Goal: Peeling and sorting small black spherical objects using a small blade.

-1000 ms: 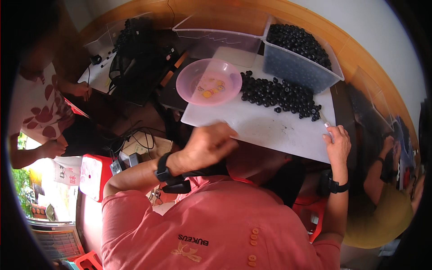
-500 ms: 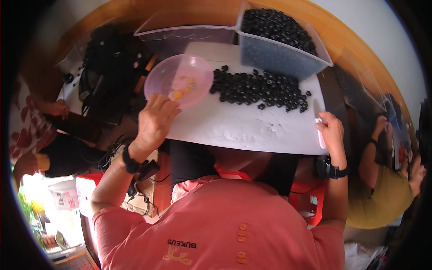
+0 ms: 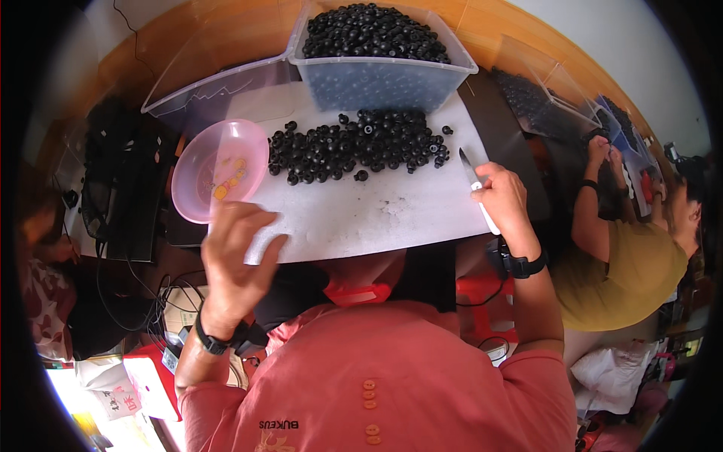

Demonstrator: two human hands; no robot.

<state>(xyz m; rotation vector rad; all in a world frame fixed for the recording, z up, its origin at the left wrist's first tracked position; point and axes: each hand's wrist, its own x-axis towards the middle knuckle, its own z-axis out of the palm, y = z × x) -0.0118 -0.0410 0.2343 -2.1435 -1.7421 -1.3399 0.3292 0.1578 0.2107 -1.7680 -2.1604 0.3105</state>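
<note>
The right hand (image 3: 503,197) gripped one small white-handled knife (image 3: 477,187) at the edge of one white cutting board (image 3: 376,215). The left hand (image 3: 235,252) hovered open beside one pink plastic bowl (image 3: 218,169) — a heap of small black round pieces (image 3: 354,145), too many to count, lay between.

Down at about seven o'clock, on the floor past the seated person's left elbow, lies a flat white packet (image 3: 113,395) with small red and dark printing on its face, its corner tipped toward the bright patch of light. Just above it, toward the centre, a red card or box (image 3: 154,380) lies flat, its upper edge tucked under the person's forearm. At about four o'clock, beside a neighbour in a yellow-green shirt, a crumpled white plastic bag (image 3: 614,373) slumps on the floor. No screens or signs show.
</note>
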